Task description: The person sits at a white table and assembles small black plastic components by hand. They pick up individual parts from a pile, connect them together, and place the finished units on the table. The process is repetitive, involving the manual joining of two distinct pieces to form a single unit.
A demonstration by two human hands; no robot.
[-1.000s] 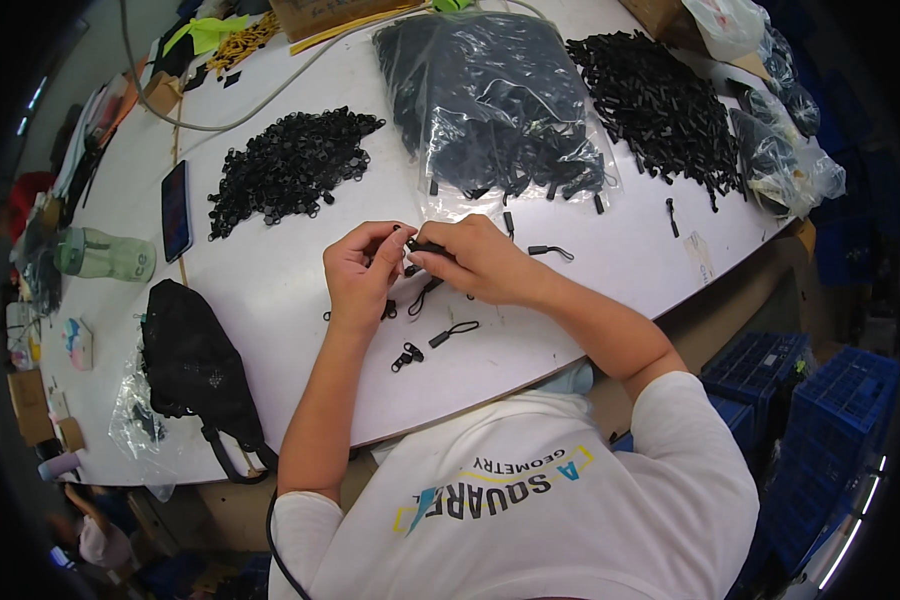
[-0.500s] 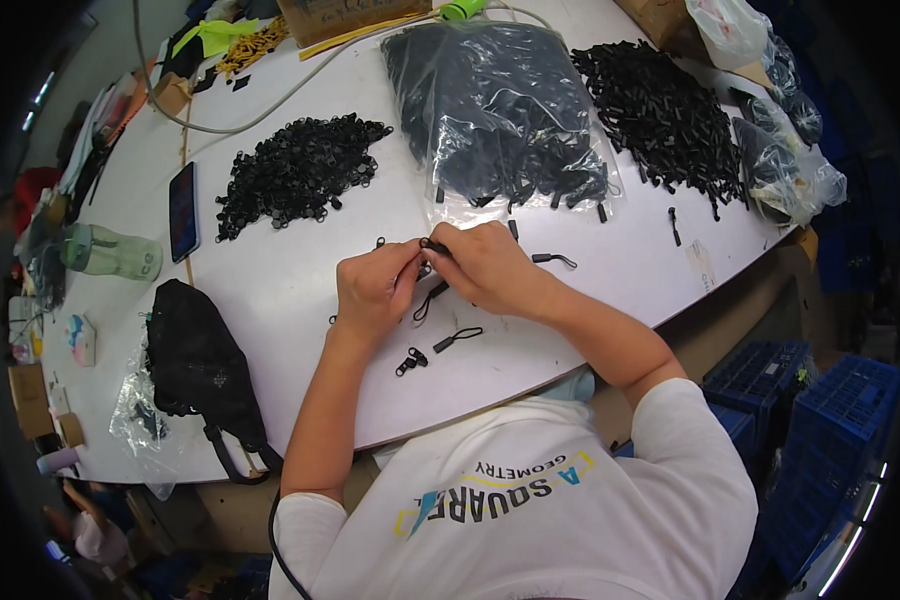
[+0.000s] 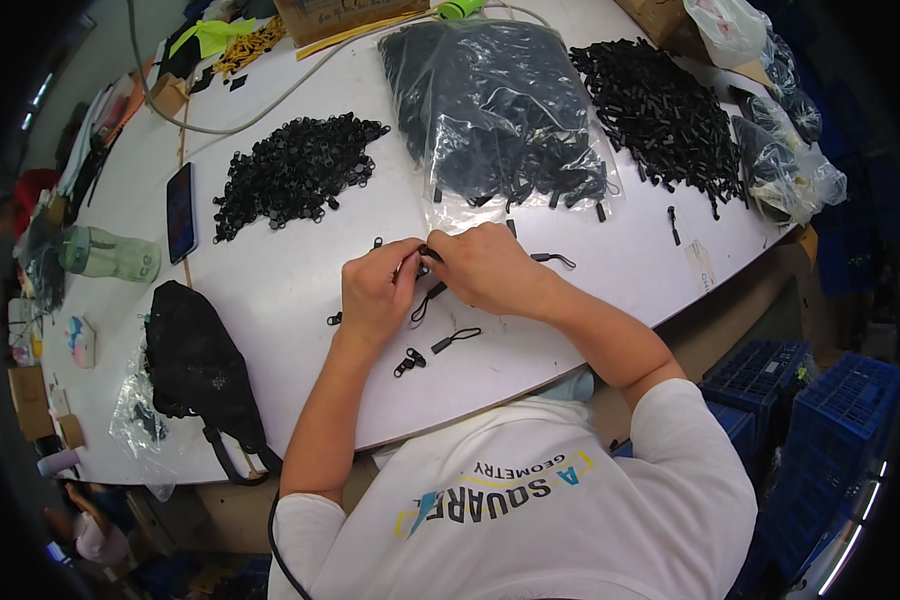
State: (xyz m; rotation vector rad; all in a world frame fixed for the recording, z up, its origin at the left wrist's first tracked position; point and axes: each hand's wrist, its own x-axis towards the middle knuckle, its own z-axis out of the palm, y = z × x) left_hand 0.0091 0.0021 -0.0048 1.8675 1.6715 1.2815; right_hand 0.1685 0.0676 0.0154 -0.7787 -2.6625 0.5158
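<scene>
My left hand (image 3: pixel 373 295) and my right hand (image 3: pixel 485 268) meet above the white table, fingers pinched close together. A small black cord zipper pull (image 3: pixel 430 253) shows between my right thumb and fingers. What my left fingertips pinch is mostly hidden. Just below the hands lies a looped zipper pull (image 3: pixel 428 300), and nearer my body another looped pull (image 3: pixel 456 340) beside a few black zipper sliders (image 3: pixel 409 362). One more slider (image 3: pixel 335 319) is left of my left wrist. To the right of my right hand rests a corded pull (image 3: pixel 553 260).
A heap of black zipper sliders (image 3: pixel 295 170) sits at far left, beside a phone (image 3: pixel 181 213). A clear bag of black pieces (image 3: pixel 505 110) lies at the back. Right of it spreads a heap of black pulls (image 3: pixel 660 120). A black pouch (image 3: pixel 205 360) and green bottle (image 3: pixel 110 254) stand left.
My hands stay together in nearly the same place, with small shifts of the fingers. The left hand has moved slightly right, uncovering more of the slider beside its wrist.
</scene>
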